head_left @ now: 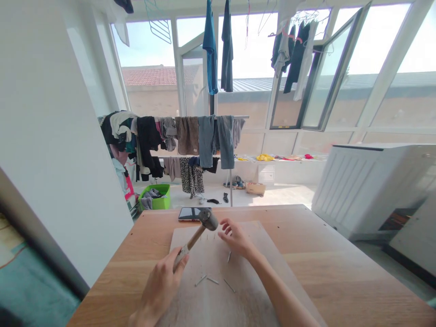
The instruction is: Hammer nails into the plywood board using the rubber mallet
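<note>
My left hand (160, 286) is wrapped round the wooden handle of a hammer (199, 231), whose dark head is raised over a pale board (255, 272) lying on the wooden table (340, 272). My right hand (235, 236) rests on the board just right of the hammer head, fingers curled together near some upright nails; whether it pinches one is too small to tell. Several loose nails (213, 280) lie flat on the board nearer to me.
A phone (190, 213) lies face up at the table's far edge. Beyond stand a clothes rack with hung laundry (190, 141), a green basket (155, 196), a white cabinet (368, 181) at right and a white wall (51, 136) at left.
</note>
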A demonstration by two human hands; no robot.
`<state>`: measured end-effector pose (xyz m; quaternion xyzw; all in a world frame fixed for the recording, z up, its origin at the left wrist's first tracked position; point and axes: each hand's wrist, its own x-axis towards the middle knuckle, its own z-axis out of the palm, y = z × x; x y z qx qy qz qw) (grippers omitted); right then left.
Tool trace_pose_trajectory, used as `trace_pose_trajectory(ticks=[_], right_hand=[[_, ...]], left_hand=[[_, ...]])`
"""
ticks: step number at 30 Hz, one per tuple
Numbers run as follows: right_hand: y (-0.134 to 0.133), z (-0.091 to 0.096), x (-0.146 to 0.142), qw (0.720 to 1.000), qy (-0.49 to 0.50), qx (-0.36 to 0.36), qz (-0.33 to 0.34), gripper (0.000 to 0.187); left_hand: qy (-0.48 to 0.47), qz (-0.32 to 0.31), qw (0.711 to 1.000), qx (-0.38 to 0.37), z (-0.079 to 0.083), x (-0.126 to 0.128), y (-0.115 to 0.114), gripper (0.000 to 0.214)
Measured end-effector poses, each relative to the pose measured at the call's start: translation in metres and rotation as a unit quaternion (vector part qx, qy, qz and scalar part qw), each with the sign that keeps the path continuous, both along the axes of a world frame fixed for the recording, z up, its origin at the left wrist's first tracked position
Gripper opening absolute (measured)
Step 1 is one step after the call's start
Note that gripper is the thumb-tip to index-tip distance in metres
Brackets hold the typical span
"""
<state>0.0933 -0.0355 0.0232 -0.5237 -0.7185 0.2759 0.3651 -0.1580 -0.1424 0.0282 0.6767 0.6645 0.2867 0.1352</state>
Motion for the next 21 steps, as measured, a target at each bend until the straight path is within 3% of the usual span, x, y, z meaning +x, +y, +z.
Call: trace_pose_trajectory(ticks=[3,7,12,14,17,19,21], right_hand=[[-0.012,0.018,0.01,0.988,-0.147,-0.026,-0.028,0.013],[-0.04,0.035,0.003,0.943,-0.325,-0.066,0.03,0.031],[-0.045,0.038,-0.012,0.934,-0.349,-0.064,0.038,0.046],[-0.034,0.032,-0.011,0.948,-0.312,-0.048,0.031,0.04],[-0.013,0.013,-0.004,0.995,-0.099,-0.009,0.016,0.022],[-0.002,-0.003,0.0,0.999,0.05,0.009,-0.009,0.013],[0.002,-0.016,0.002,0.994,0.108,0.019,-0.019,0.013]], left_hand=[[-0.004,0.005,1.0,-0.001,-0.003,-0.001,-0.001,0.041],[0.007,-0.003,1.0,-0.016,-0.001,0.0,-0.004,0.038],[-0.015,-0.011,1.0,-0.021,0.0,-0.001,-0.004,0.038],[-0.036,-0.009,0.999,-0.016,0.0,-0.001,-0.003,0.038],[-0.067,0.004,0.998,-0.009,0.001,-0.003,-0.001,0.04],[-0.083,0.007,0.997,-0.003,0.001,-0.004,0.0,0.041],[-0.092,0.005,0.996,0.0,0.001,-0.005,0.001,0.042]])
